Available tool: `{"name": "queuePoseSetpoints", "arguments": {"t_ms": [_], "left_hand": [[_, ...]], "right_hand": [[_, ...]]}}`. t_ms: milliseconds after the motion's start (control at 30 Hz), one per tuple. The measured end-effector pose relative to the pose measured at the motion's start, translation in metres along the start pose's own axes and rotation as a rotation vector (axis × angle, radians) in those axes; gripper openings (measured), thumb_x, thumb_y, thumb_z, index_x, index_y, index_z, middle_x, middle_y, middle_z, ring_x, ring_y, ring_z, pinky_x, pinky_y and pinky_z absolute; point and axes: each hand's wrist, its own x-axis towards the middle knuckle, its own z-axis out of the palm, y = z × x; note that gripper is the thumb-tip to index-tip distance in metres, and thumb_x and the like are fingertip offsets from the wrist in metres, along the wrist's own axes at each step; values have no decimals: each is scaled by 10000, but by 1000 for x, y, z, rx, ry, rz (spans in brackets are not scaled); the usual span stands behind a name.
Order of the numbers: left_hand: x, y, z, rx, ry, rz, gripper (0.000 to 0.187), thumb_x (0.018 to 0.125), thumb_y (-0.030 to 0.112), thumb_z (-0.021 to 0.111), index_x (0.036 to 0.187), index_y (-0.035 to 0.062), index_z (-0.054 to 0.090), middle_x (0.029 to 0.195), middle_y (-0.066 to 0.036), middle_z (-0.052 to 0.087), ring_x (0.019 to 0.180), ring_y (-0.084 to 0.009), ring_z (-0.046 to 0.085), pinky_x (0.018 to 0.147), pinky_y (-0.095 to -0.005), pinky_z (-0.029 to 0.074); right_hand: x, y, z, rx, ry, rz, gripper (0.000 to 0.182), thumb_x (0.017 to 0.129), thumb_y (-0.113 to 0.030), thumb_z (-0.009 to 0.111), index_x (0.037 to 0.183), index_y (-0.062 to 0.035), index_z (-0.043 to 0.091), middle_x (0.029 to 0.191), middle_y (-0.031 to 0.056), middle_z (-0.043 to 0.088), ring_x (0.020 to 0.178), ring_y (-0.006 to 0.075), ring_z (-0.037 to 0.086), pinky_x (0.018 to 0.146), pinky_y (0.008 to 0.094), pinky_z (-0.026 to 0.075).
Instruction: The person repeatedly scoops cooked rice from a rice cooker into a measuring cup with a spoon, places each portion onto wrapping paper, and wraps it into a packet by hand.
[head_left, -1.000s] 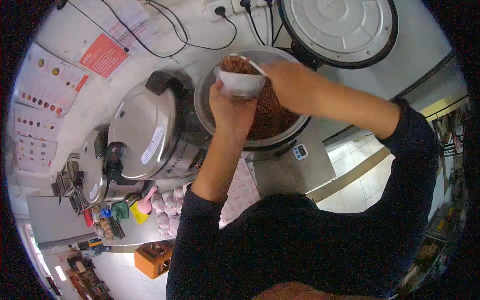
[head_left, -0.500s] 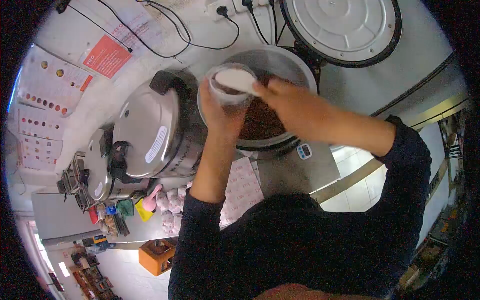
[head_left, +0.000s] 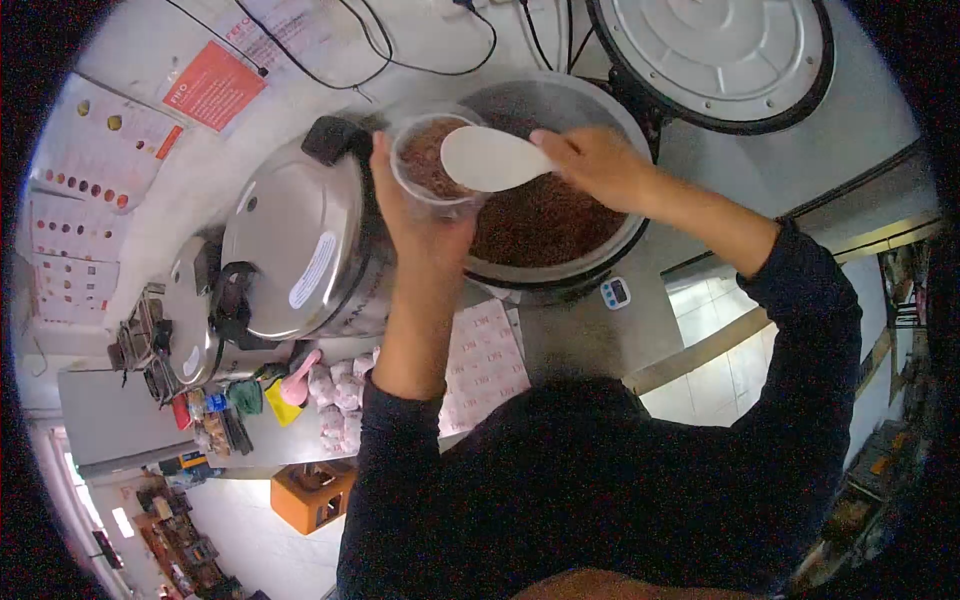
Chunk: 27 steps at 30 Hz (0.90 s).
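Observation:
My left hand [head_left: 428, 228] is wrapped round a clear plastic bowl [head_left: 447, 203], tilted so its opening faces me. Reddish-brown cooked rice [head_left: 425, 158] lies inside the bowl. With my right hand [head_left: 598, 172] I grip the handle end of a white rice paddle [head_left: 492, 160], whose broad blade overlaps the bowl's right rim. Both are held above an open rice cooker pot [head_left: 640, 225] that contains more of the dark reddish-brown grain [head_left: 545, 225]. My fingers hide most of the paddle's handle.
Left of the pot stands a large lidded steel cooker [head_left: 290, 235], with a smaller one [head_left: 190, 350] beyond. The raised cooker lid [head_left: 715, 60] is at upper right. A small timer [head_left: 615, 292], printed paper [head_left: 483, 360], wrapped bundles [head_left: 340, 400] and a pink scoop [head_left: 300, 378] lie on the counter.
The paddle has shifted from over the bowl's opening to its right side, showing its broad face. The bowl has tilted toward me, and the rice in it shows more. The camera view has shifted slightly.

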Motion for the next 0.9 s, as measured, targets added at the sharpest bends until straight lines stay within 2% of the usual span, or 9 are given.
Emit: {"name": "queuePoseSetpoints", "arguments": {"t_ms": [67,100,267,333,400,433,533,733,900], "left_hand": [[10,12,-23,32,-7,80,458,972,483,445,1109,82,620,1097,-102,662,1039,-281,624,909,-480,499],[7,23,-21,60,37,114,453,972,478,442,1110,85,621,1107,-104,660,1044,-285,623,910,-489,501],[-14,55,-34,115,143,271,478,957,472,437,1168,73,595,1189,-112,628,1119,-318,597,951,-529,490],[-35,56,-34,657,118,537,422,814,205,663,1180,29,550,1174,-121,623,1043,-293,630,916,-440,523],[-47,61,-49,639,128,511,431,838,268,620,1196,39,548,1193,-126,614,1066,-298,615,926,-458,509],[-53,66,-57,196,167,311,439,850,299,598,1204,45,547,1203,-128,609,1077,-300,608,931,-468,502],[-77,71,-80,-106,209,138,477,887,393,534,1228,60,544,1232,-134,594,1111,-308,587,946,-496,481],[-92,71,-92,-107,230,48,598,960,580,405,1276,90,539,1291,-148,564,1180,-323,544,976,-552,439],[-75,67,-77,96,320,37,609,973,578,381,1253,69,566,1216,-138,616,1132,-289,588,964,-473,467]], "right_hand": [[1,-3,-4,-276,237,-136,550,1000,-498,379,844,-70,687,753,190,659,733,367,653,676,497,499],[10,-4,-15,-213,155,-133,504,1004,-479,427,922,-41,665,809,251,618,752,435,604,685,472,477],[64,48,13,-559,-214,-152,283,952,-285,516,966,-49,673,886,220,666,869,393,652,765,473,503],[81,72,54,-746,-393,-164,218,914,-215,537,976,-60,676,910,208,680,891,392,661,775,489,518],[73,57,83,-690,-399,-319,205,866,-191,555,978,-69,675,877,201,688,887,401,666,771,511,530],[71,42,94,-705,-408,-298,206,857,-202,566,975,-73,675,860,202,687,870,404,667,758,515,529],[65,14,120,-710,-428,-266,211,842,-238,587,954,-83,678,813,202,684,816,412,668,729,524,525],[56,6,102,-476,-331,-295,226,858,-269,576,907,-73,678,816,188,685,777,410,659,725,522,508],[59,43,69,-173,-320,-289,288,901,-317,558,904,-60,687,810,167,675,780,353,663,723,470,515]]}}
